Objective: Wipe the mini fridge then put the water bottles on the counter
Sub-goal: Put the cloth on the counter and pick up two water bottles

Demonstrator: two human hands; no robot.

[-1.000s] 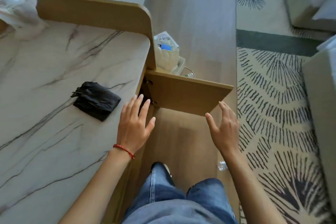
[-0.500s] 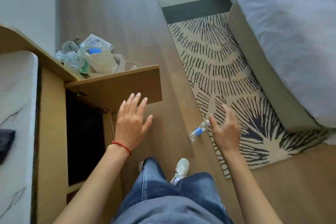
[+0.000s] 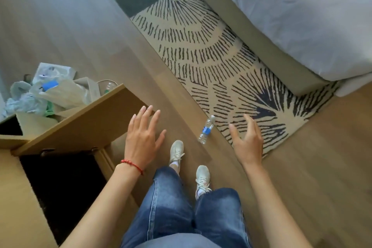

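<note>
We stand on a wooden floor (image 3: 84,32) beside an open cabinet door (image 3: 80,125). Our left hand (image 3: 142,140) and right hand (image 3: 248,143) hover with spread, empty fingers. One water bottle (image 3: 206,129) lies on the floor at the edge of the striped rug (image 3: 201,50), near the bed (image 3: 302,12).
</note>
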